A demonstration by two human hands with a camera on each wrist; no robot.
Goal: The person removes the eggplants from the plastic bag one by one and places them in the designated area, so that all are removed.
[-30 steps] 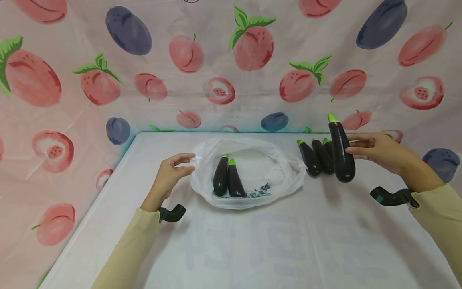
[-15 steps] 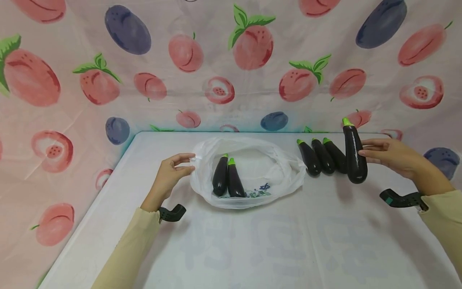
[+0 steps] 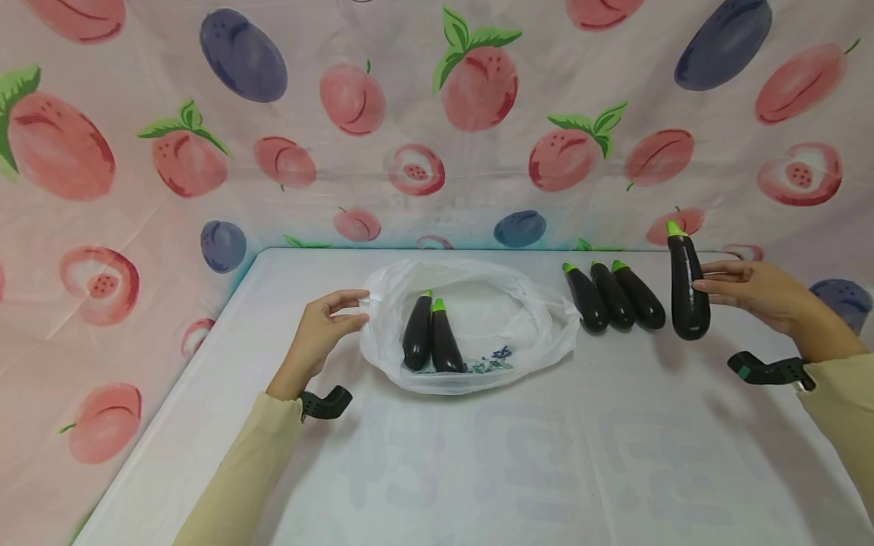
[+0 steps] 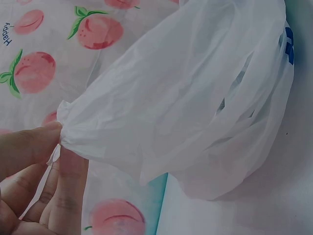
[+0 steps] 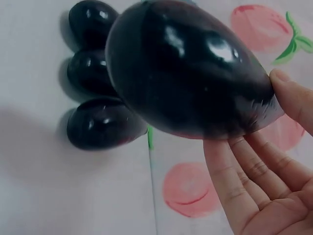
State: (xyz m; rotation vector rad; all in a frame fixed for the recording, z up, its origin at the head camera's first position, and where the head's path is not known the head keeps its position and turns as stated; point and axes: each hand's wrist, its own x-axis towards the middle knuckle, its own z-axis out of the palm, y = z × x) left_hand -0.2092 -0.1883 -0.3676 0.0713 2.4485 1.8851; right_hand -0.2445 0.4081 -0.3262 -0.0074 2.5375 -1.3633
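Note:
My left hand (image 3: 326, 326) pinches the left rim of a white plastic bag (image 3: 546, 334), its edge bunched between thumb and fingers in the left wrist view. Inside the open bag lie two dark eggplants, a left one (image 3: 417, 334) and a right one (image 3: 446, 340), green tips pointing away. At the right, my right hand (image 3: 761, 296) holds another eggplant (image 3: 690, 292) upright above the table, thumb on one side and fingers on the other. Its rounded end looms large in the right wrist view (image 5: 190, 68).
Three more eggplants lie in a row right of the bag: a left one (image 3: 586, 301), a middle one (image 3: 612, 297) and a right one (image 3: 639, 297). A white-covered table (image 3: 478, 470) meets a fruit-print cloth (image 3: 478, 174) behind it.
My right hand has moved to the right with its eggplant, away from the row, uncovering the rightmost lying eggplant. The left hand and the bag stay in place.

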